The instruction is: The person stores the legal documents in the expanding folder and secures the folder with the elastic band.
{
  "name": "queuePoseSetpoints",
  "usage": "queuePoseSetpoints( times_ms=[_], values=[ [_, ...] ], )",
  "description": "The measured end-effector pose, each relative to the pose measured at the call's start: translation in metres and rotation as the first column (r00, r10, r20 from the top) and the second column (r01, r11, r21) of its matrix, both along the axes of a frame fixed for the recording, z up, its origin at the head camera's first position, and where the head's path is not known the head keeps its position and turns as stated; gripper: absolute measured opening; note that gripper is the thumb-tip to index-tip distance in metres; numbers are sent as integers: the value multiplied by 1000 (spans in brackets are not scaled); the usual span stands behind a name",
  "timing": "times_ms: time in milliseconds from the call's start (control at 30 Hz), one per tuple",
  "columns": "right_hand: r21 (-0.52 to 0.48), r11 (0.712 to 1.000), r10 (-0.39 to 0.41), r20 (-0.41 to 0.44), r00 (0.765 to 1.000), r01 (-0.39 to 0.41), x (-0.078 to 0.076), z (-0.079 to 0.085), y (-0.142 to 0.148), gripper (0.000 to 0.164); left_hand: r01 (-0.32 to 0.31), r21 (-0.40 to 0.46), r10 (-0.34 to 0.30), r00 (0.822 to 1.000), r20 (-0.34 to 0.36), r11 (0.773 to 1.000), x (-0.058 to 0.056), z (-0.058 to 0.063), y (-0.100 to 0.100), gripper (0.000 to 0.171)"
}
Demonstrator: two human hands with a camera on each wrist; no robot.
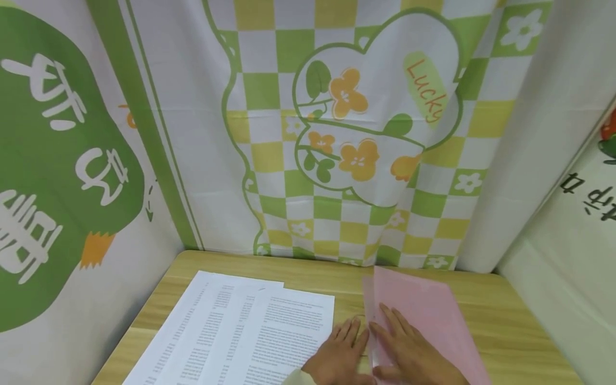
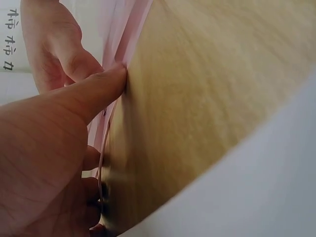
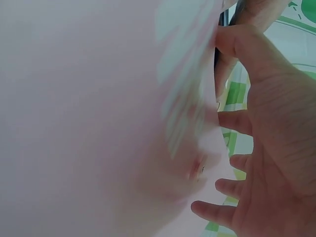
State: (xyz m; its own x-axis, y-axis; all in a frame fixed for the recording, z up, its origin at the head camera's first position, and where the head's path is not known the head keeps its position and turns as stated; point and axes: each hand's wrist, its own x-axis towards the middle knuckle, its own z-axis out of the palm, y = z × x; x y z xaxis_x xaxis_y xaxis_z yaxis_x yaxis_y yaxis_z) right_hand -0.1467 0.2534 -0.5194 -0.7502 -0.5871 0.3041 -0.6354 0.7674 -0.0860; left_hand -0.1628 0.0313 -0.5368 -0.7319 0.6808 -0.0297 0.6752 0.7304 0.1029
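Note:
A translucent pink plastic folder [image 1: 433,305] lies on the right part of the wooden table, its narrow left strip standing out as a separate layer. Just left of that strip is my left hand [image 1: 337,353], fingers stretched forward; in the left wrist view its thumb [image 2: 106,86] touches the folder's pink edge. My right hand [image 1: 409,353] rests on the folder near the same edge. Seen from the right wrist, the right hand's fingers [image 3: 229,187] are spread and fairly straight along the pink sheet.
Several overlapping printed sheets [image 1: 289,331] lie to the left on the wooden table [image 1: 520,331], the nearest one close beside my left hand. A patterned curtain [image 1: 269,160] hangs behind the table's back edge, with printed cloth walls on both sides.

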Motion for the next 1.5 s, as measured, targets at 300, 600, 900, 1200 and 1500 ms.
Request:
queuePoseSetpoints(
  times_ms=[300,600,900,1200,1500],
  values=[
    [9,999,-43,76,996,43,-1,2,-1,88,16,10,-15,999,-35,1000,1,-4,1,94],
    [25,993,-117,195,974,114,-1,13,0,90,-10,6,10,1000,30,1000,0,-5,1,95],
    [-34,993,-100,229,968,111,0,27,6,86,-47,45,40,988,152,998,0,-6,4,96],
    [-57,987,-135,204,970,150,2,51,12,77,-45,78,29,980,198,996,-1,-7,0,97],
    [-81,984,-147,155,977,160,5,62,19,73,-44,74,31,985,171,996,1,-9,0,97]
  ],
)
